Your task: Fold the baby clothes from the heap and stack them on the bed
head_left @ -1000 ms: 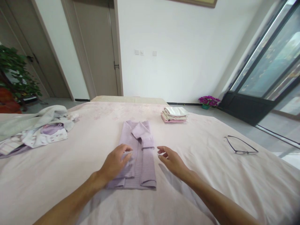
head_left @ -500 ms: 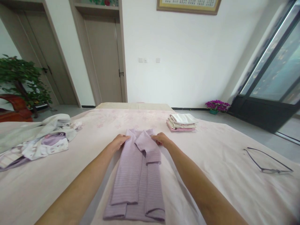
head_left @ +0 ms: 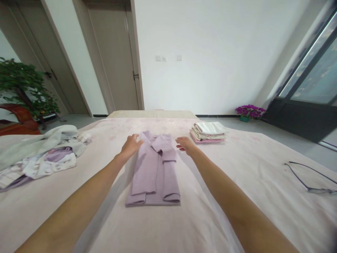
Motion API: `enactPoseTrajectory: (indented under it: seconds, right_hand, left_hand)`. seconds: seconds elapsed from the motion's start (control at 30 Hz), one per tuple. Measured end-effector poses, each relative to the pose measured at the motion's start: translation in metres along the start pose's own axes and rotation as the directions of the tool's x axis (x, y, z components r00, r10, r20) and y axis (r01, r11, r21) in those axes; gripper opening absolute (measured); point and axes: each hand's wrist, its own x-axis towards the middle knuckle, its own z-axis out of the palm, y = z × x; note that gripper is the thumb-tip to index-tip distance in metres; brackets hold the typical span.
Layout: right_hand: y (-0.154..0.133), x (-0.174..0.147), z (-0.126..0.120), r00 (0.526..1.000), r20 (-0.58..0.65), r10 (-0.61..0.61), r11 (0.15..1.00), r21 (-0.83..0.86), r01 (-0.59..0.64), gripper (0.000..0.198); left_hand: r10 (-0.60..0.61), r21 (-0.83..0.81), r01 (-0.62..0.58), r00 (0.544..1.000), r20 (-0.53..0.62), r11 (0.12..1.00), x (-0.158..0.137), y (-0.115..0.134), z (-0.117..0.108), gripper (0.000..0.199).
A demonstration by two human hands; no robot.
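A lilac ribbed long-sleeved top [head_left: 147, 168] lies flat in front of me, its sides and sleeves folded in over the body and its neck end pointing away. Beside its far left corner is my left hand [head_left: 131, 144], thumb and fingers apart; the thumb tip is at the fabric's edge, and contact is hard to make out. My right hand [head_left: 185, 144] hovers just off the far right corner, fingers loosely bent and holding nothing. A gap of bedsheet shows between it and the top.
A pale pink sheet [head_left: 105, 218] covers the broad surface. Folded clothes [head_left: 209, 133] form a neat stack at the far right. Loose clothes [head_left: 50, 151] are heaped on the left. Eyeglasses [head_left: 310, 179] lie near the right edge.
The lilac top has slid away from me over the sheet. Both hands have moved with it and released its shoulder edges; the right hand is now apart from it. The view has tilted slightly down.
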Motion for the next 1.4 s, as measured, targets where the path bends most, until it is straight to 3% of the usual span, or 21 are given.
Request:
enactPoseTrajectory:
  seconds: [0.07, 0.13, 0.23, 0.3, 0.37, 0.47, 0.6, 0.83, 1.0, 1.2, 1.4]
  right_hand:
    - [0.020, -0.028, -0.006, 1.000, 0.020, -0.014, 1.000, -0.021, 0.015, 0.026]
    - [0.040, -0.062, -0.009, 0.997, 0.076, -0.032, 0.999, -0.041, 0.035, 0.021]
    - [0.066, -0.112, -0.011, 0.974, 0.214, -0.078, 0.987, -0.118, 0.105, 0.010]
    - [0.077, -0.140, -0.012, 0.946, 0.294, -0.138, 0.947, -0.241, 0.213, 0.007]
    - [0.082, -0.162, -0.012, 0.929, 0.315, -0.195, 0.871, -0.379, 0.312, 0.009]
    - [0.082, -0.183, -0.009, 0.941, 0.254, -0.223, 0.798, -0.506, 0.326, 0.012]
    - [0.078, -0.195, -0.003, 0.962, 0.174, -0.211, 0.788, -0.552, 0.273, 0.012]
    - [0.072, -0.206, 0.009, 0.964, 0.103, -0.244, 0.787, -0.560, 0.260, 0.020]
    - [0.074, -0.205, 0.015, 0.953, 0.056, -0.299, 0.745, -0.610, 0.270, 0.016]
    - [0.081, -0.202, 0.015, 0.962, 0.033, -0.270, 0.819, -0.518, 0.247, 0.012]
    - [0.082, -0.215, 0.014, 0.937, 0.112, -0.332, 0.825, -0.448, 0.346, 0.010]
  left_hand:
    - [0.087, 0.172, -0.104, 0.991, 0.103, 0.980, -0.046, 0.005, 0.002, 0.019]
    - [0.208, 0.313, -0.298, 0.934, 0.289, 0.902, -0.102, 0.012, 0.006, 0.009]
    - [0.296, 0.366, -0.482, 0.838, 0.459, 0.796, -0.176, 0.025, 0.013, 0.012]
    - [0.329, 0.366, -0.557, 0.785, 0.525, 0.746, -0.207, 0.031, 0.020, 0.017]
    - [0.343, 0.379, -0.591, 0.763, 0.547, 0.712, -0.221, 0.034, 0.028, 0.022]
    - [0.360, 0.428, -0.592, 0.782, 0.509, 0.682, -0.224, 0.036, 0.040, 0.025]
    - [0.392, 0.470, -0.574, 0.812, 0.432, 0.671, -0.219, 0.037, 0.050, 0.012]
    - [0.313, 0.444, -0.460, 0.876, 0.367, 0.769, -0.216, 0.036, 0.051, 0.011]
    - [0.339, 0.435, -0.474, 0.872, 0.353, 0.766, -0.217, 0.038, 0.053, 0.014]
    - [0.367, 0.439, -0.492, 0.865, 0.342, 0.752, -0.216, 0.037, 0.056, 0.013]
    - [0.435, 0.514, -0.556, 0.831, 0.347, 0.653, -0.211, 0.031, 0.057, 0.012]
